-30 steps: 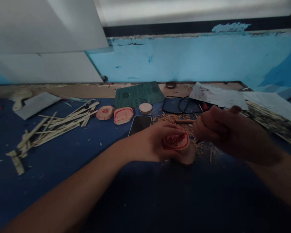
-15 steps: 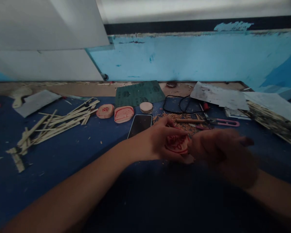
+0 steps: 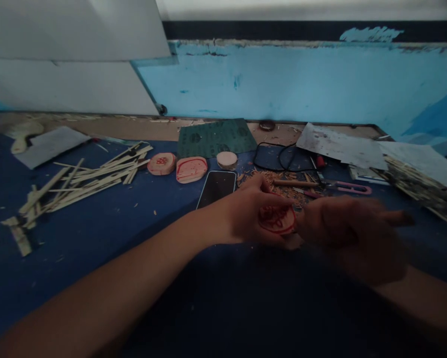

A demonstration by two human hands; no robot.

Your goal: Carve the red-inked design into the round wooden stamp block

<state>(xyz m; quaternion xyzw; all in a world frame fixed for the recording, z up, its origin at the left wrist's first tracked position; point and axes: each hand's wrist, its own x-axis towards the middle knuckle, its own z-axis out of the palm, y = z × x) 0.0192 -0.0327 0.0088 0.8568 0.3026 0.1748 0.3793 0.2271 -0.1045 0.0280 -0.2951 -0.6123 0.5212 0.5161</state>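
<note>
My left hand (image 3: 263, 211) is wrapped round a small wooden block (image 3: 278, 219) with a red outline and red curling lines on its face. Its fingers cover much of the rim. At the block's right edge is my right hand (image 3: 352, 231), blurred and closed round a tool with a wooden handle (image 3: 397, 218). The handle's end sticks out to the right, while the working end is hidden by the fingers. Orange-brown shavings (image 3: 261, 176) lie just behind the hands, with a wooden rod (image 3: 294, 183) across them.
A phone (image 3: 218, 188) lies beside my left wrist. Further back are two red-marked wooden blocks (image 3: 162, 164), a plain disc (image 3: 227, 159), green sandpaper (image 3: 218, 139) and a black cord (image 3: 272, 156). Pink-handled snips (image 3: 352, 187) lie right, thin wooden sticks (image 3: 85, 184) left, papers (image 3: 339, 144) behind.
My right hand has shifted slightly right, and more of the tool's handle shows past it. My left hand keeps its hold on the block. The whole view has tilted a little.
</note>
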